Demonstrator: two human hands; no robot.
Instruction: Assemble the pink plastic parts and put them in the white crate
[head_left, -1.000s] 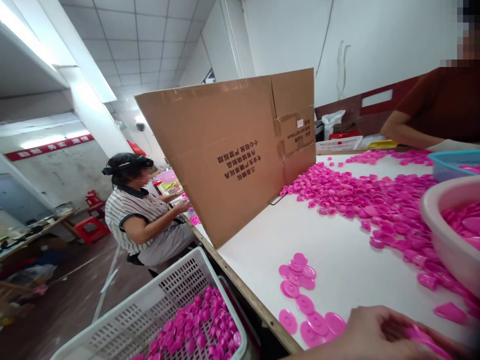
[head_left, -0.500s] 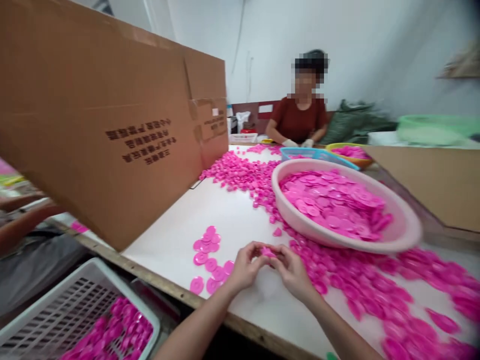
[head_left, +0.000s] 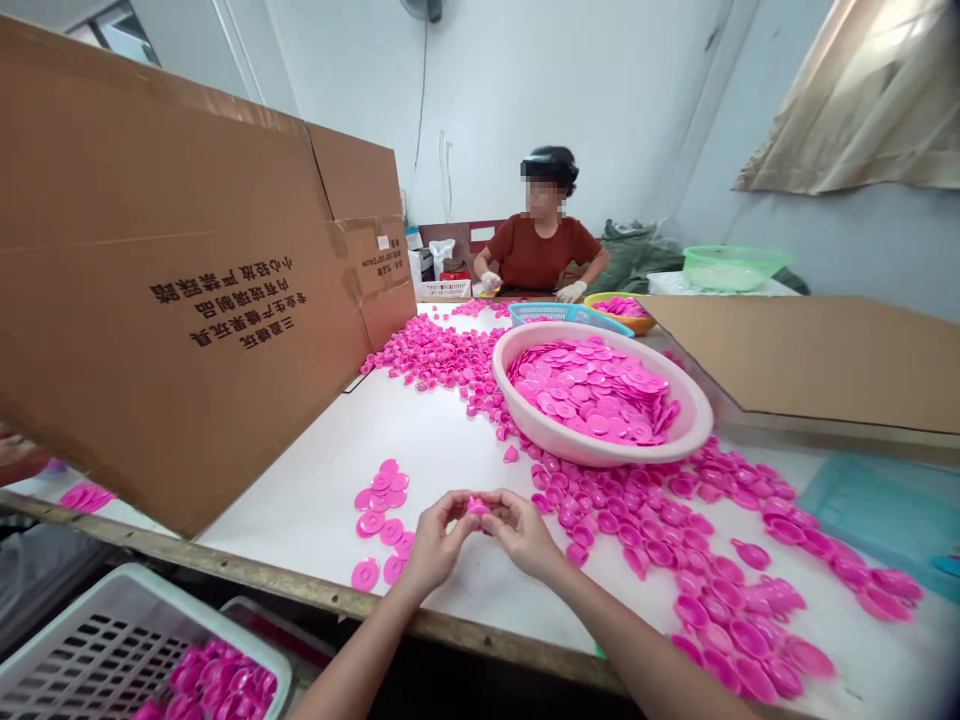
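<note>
Between the fingertips of both hands sits a small pink plastic piece point(head_left: 477, 507) with a pointed top, partly covered by the fingers. My left hand point(head_left: 437, 543) pinches it from one side, and my right hand point(head_left: 527, 538) from the other, just above the white tabletop point(head_left: 300, 490). Left of my hands lies a group of flat pink discs point(head_left: 381, 488), some overlapping. To the right spread many small pink cup-shaped pieces point(head_left: 652, 540). Beyond my right hand stands a pale pink basin point(head_left: 517, 425) heaped with pink discs.
A large cardboard box point(head_left: 225, 210) stands at the left. Below the table edge is a white basket point(head_left: 112, 600) holding pink pieces. Across the table sits a gloved person point(head_left: 544, 255). Blue basket point(head_left: 555, 318), yellow bowl point(head_left: 636, 322) and cardboard sheet point(head_left: 810, 350) lie farther off.
The view has swung to the right and steadied. Both hands keep hold of the pink plastic piece. Across the table, the person's gloved hands have moved apart.
</note>
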